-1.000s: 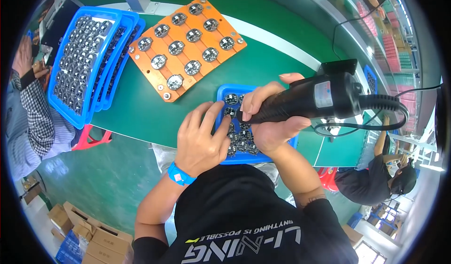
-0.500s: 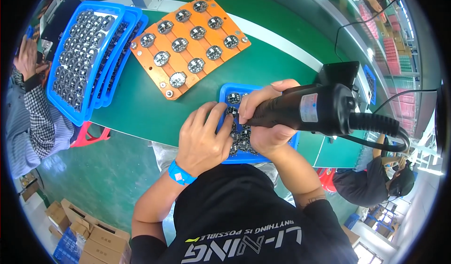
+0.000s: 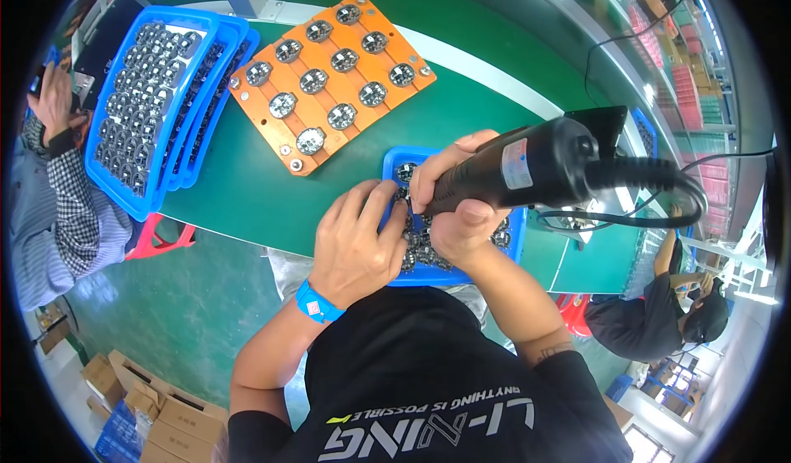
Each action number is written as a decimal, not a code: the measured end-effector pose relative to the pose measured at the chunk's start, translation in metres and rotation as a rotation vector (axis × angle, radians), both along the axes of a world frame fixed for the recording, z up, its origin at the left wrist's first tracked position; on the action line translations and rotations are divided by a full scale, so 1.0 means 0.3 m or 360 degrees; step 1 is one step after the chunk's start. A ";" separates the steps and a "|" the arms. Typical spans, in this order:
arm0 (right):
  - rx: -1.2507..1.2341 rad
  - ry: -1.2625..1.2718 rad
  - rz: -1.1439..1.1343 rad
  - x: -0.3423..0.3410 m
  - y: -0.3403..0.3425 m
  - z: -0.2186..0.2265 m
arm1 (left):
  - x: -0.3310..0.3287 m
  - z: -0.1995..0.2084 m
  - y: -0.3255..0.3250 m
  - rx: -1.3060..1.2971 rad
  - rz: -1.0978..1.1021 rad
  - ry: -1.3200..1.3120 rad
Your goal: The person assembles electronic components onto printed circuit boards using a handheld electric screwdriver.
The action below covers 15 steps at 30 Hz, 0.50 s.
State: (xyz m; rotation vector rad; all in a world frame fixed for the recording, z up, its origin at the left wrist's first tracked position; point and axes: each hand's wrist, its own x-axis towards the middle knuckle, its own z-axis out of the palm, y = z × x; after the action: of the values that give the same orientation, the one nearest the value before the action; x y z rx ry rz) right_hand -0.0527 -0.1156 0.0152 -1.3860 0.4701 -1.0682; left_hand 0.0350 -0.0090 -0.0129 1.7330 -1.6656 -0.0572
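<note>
You seem to be in the middle of working over the round boards one by one, with the blue tray that holds them set at the near edge of the counter, right in front of you. Your right hand is wrapped around the black tool, fingers over its far side and thumb on the near side, its narrow end pointing down toward the tray's left edge; the very tip is hidden. Your left hand reaches over that same edge with its fingers bent and slightly apart, the tips down among the boards; whether they pinch one or just steady it, I cannot tell. One board shows clear of your fingers in the tray's far left corner. Toward the counter's far edge lies the orange plate, carrying twelve similar boards in rows, touched by neither hand. As I judge it, the next move calls for holding the board under your left fingertips quite firm, lining the tool up squarely, and keeping those fingertips out of the tip's path.
</note>
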 end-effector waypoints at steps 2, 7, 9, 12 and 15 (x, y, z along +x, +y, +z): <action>-0.0007 -0.0045 -0.0026 0.001 0.000 -0.004 | -0.002 0.003 0.002 -0.0006 -0.0009 -0.0013; -0.0047 -0.0106 0.0027 0.001 -0.024 -0.010 | -0.002 0.011 0.000 0.0057 -0.0014 0.0025; -0.0078 -0.0026 -0.0044 -0.002 -0.036 0.020 | -0.002 -0.001 -0.003 0.0010 -0.0031 0.0026; 0.0099 -0.0156 -0.0130 -0.048 -0.057 0.076 | -0.010 -0.018 -0.004 -0.0109 -0.0004 0.0010; 0.0107 -0.0220 -0.0331 -0.155 -0.083 0.176 | -0.021 -0.031 0.000 -0.0225 0.0049 0.0072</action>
State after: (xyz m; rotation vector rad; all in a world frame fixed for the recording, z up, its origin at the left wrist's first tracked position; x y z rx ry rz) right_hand -0.0993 -0.1405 0.0680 -1.2138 0.5522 -1.2964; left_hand 0.0286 -0.0090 -0.0222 1.6387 -1.5718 0.0350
